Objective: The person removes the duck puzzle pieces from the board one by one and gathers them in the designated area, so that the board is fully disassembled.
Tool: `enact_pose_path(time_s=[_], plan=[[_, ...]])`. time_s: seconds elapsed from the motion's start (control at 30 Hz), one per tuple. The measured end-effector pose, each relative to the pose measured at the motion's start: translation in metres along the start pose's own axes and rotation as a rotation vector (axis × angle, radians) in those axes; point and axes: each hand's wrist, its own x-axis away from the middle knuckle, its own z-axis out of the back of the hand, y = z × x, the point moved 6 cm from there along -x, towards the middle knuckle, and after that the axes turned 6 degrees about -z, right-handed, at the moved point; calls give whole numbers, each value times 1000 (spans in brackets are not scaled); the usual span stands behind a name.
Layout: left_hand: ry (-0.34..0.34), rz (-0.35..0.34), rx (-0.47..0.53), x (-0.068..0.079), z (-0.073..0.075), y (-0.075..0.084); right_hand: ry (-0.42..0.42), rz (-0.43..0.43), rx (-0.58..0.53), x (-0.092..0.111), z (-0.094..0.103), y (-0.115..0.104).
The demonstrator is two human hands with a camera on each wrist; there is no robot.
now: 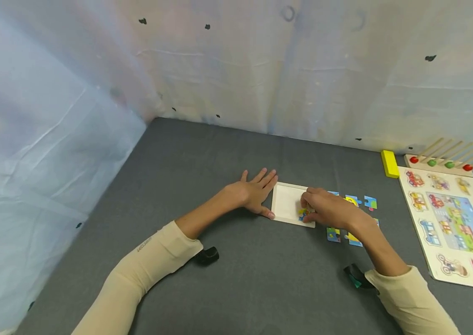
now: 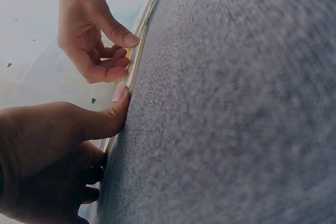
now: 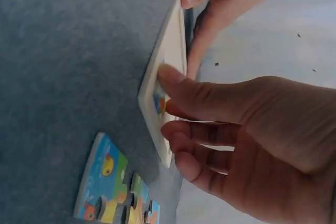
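Observation:
In the head view a shallow pale wooden tray lies on the dark grey table. My left hand is spread flat beside it, thumb and fingertips along its left edge. Over the tray's right end is my right hand, thumb and forefinger pinching a small colourful jigsaw piece. The right wrist view shows this jigsaw piece inside the tray's rim, partly hidden by the fingers. Several loose jigsaw pieces lie to the right of the tray, some of them behind the right hand and wrist.
Far right lies a white picture board with vehicle shapes. Behind it is a wooden rack with slanted sticks and red and green beads. A yellow block sits near the back edge, where a pale sheet hangs.

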Motion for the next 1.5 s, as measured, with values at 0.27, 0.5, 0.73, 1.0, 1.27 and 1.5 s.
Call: enact_pose_path(time_s=[0.27, 0.5, 0.73, 1.0, 1.27, 1.5], plan=[[-3, -6, -10, -2, -1, 3, -1, -58, -64, -1, -4, 6], [-4, -4, -7, -3, 1, 3, 15, -32, -145, -1, -2, 8], [-6, -7, 1, -3, 0, 3, 45, -47, -142, 3, -1, 10], [-5, -17, 4, -4, 2, 5, 66, -50, -86, 7, -2, 12], [-16, -15, -2, -6, 0, 5, 99, -5, -212, 15, 7, 11], [-19, -11, 11, -1, 2, 1, 200, 105, -228, 59, 27, 35]])
